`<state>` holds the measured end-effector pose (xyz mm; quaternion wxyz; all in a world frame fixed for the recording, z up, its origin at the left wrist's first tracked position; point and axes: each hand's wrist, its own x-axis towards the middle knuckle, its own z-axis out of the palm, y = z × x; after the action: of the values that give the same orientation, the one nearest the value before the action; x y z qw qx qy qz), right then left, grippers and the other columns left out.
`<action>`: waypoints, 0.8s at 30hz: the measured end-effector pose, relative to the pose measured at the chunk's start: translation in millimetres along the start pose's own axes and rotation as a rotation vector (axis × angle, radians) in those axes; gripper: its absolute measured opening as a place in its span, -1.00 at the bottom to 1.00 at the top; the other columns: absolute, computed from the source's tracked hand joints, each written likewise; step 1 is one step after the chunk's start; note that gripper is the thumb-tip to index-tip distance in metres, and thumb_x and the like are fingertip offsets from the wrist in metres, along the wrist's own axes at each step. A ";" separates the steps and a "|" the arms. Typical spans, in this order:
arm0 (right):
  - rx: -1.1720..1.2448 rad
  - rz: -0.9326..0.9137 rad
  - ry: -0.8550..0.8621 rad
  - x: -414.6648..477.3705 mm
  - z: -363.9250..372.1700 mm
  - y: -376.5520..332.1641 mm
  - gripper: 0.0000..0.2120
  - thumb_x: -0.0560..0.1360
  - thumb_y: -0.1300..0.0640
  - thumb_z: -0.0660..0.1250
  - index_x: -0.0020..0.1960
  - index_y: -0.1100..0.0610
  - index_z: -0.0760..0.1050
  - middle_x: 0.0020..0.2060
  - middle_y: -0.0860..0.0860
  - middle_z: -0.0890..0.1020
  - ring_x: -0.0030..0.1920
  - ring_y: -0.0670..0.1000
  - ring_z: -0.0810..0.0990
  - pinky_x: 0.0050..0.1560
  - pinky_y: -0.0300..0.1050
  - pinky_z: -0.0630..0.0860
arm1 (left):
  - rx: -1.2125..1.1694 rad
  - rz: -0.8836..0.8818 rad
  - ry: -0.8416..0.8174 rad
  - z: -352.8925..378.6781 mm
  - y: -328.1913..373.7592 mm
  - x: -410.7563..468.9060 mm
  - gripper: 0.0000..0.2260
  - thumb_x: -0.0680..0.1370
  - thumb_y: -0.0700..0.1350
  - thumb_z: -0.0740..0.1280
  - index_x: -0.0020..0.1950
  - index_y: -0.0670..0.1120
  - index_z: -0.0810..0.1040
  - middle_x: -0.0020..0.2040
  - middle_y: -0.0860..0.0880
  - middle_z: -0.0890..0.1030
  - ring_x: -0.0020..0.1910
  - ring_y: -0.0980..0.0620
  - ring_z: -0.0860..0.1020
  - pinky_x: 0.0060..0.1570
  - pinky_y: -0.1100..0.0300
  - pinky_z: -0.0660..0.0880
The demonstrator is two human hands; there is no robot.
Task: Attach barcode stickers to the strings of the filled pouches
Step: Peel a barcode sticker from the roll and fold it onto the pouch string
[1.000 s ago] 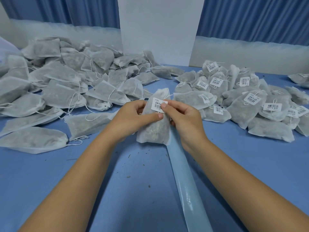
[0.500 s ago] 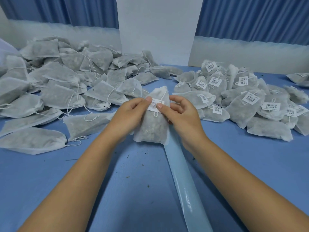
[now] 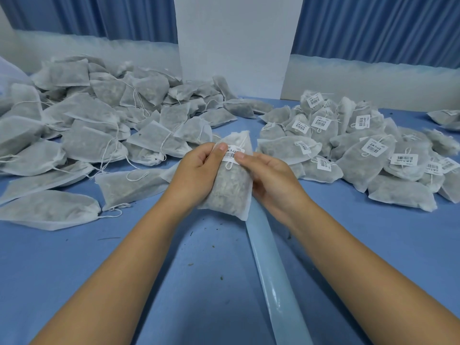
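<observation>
Blue cloth covers the table [image 3: 74,270], where, between an unlabelled heap of pouches [image 3: 99,130] and a labelled heap [image 3: 368,165], the left hand [image 3: 196,170] and right hand [image 3: 271,180] curl their fingers round a white mesh pouch of dried herbs [image 3: 229,192]. Both thumbs press the white barcode sticker [image 3: 232,155] onto the thin white string [image 3: 229,167]; rubbing outward from the string should seal it flat. A second ago the sticker stood taller and unfolded; now it lies narrower.

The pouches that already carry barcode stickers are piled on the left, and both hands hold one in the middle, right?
No: the head view shows the stickered pile on the right. Left hand and right hand do hold the middle pouch.
</observation>
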<state>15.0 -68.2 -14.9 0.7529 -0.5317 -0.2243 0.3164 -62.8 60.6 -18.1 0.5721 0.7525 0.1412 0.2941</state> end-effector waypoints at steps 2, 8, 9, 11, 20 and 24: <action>-0.055 -0.051 0.008 -1.2 0.6 0.1 -0.89 0.49 0.19 0.44 0.00 0.20 0.66 -0.07 0.13 0.71 -0.06 0.03 0.67 0.01 -0.14 0.59 | 0.016 0.018 0.019 0.4 0.4 0.6 -0.68 0.66 0.01 0.24 -0.15 -0.17 0.56 -0.30 0.07 0.53 -0.33 0.18 0.46 -0.32 0.35 0.40; -0.379 -0.150 -0.001 -4.4 1.1 0.1 -0.60 0.46 0.08 0.47 0.23 -0.15 0.46 -0.21 -0.03 0.70 -0.18 -0.06 0.68 -0.13 -0.17 0.54 | -0.031 -0.132 0.238 3.4 -2.5 4.8 -0.62 0.65 0.04 0.23 -0.13 -0.26 0.53 -0.25 -0.05 0.53 -0.30 0.10 0.47 -0.27 0.24 0.41; -0.441 -0.167 -0.046 -5.4 1.6 0.3 -0.56 0.45 0.09 0.47 0.23 -0.23 0.42 -0.24 -0.04 0.69 -0.26 -0.07 0.65 -0.23 -0.22 0.53 | -0.064 -0.164 0.279 2.7 -2.7 5.5 -0.61 0.66 0.04 0.22 -0.08 -0.29 0.54 -0.22 -0.07 0.55 -0.25 0.06 0.50 -0.21 0.19 0.43; -0.478 -0.212 -0.091 -5.7 1.9 2.3 -0.58 0.46 0.14 0.45 0.19 -0.22 0.42 -0.30 0.01 0.67 -0.39 -0.04 0.55 -0.41 -0.23 0.46 | -0.109 -0.209 0.299 0.5 -3.6 6.2 -0.63 0.67 0.07 0.19 -0.06 -0.19 0.61 -0.17 -0.01 0.66 -0.18 0.05 0.60 -0.12 0.14 0.50; 0.080 -0.335 0.333 9.8 -19.6 -7.5 -0.69 0.56 0.25 0.34 0.24 -0.05 0.50 0.20 -0.01 0.56 0.14 -0.01 0.63 0.11 -0.11 0.59 | -0.074 -0.302 0.295 -21.4 -11.0 18.6 -0.81 0.65 -0.13 0.20 -0.12 -0.05 0.53 -0.16 0.00 0.67 -0.28 0.09 0.64 -0.14 0.15 0.58; -0.009 -0.290 0.297 8.3 -15.9 -2.1 -0.54 0.55 0.24 0.33 0.29 -0.24 0.41 0.31 -0.01 0.39 0.41 -0.11 0.40 0.09 -0.15 0.60 | 0.422 -0.147 0.232 -31.3 -21.8 15.7 -0.89 0.55 -0.23 0.28 0.02 -0.05 0.54 0.00 0.02 0.63 0.00 -0.03 0.58 0.05 0.14 0.47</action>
<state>32.1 -73.2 -18.3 0.8130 -0.5380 -0.1864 0.1219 -66.6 100.3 -28.8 0.4021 0.8042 0.3187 0.3000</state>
